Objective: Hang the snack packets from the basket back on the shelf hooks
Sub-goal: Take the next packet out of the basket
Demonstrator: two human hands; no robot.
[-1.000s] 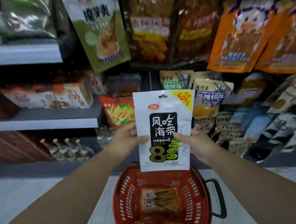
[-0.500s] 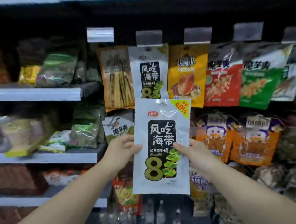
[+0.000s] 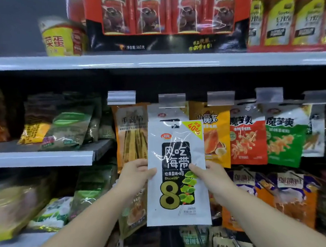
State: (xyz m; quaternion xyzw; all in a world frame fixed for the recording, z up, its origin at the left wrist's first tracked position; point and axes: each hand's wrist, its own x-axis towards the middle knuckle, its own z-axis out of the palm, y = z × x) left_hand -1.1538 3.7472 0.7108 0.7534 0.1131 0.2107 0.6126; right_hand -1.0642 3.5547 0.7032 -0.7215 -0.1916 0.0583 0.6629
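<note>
1. Now both hands hold one white seaweed snack packet point(image 3: 176, 172) upright in front of the shelf hooks.
2. The left hand point(image 3: 137, 176) is closed on the packet's left edge, with the thumb on the front.
3. The right hand point(image 3: 210, 176) is closed on the right edge, thumb also on the front.
4. The packet's top overlaps an identical hanging packet point(image 3: 167, 113), under a clear price tag holder point(image 3: 172, 100).
5. An orange packet point(image 3: 131, 137) hangs to the left and a yellow packet point(image 3: 216, 139) to the right.
</note>
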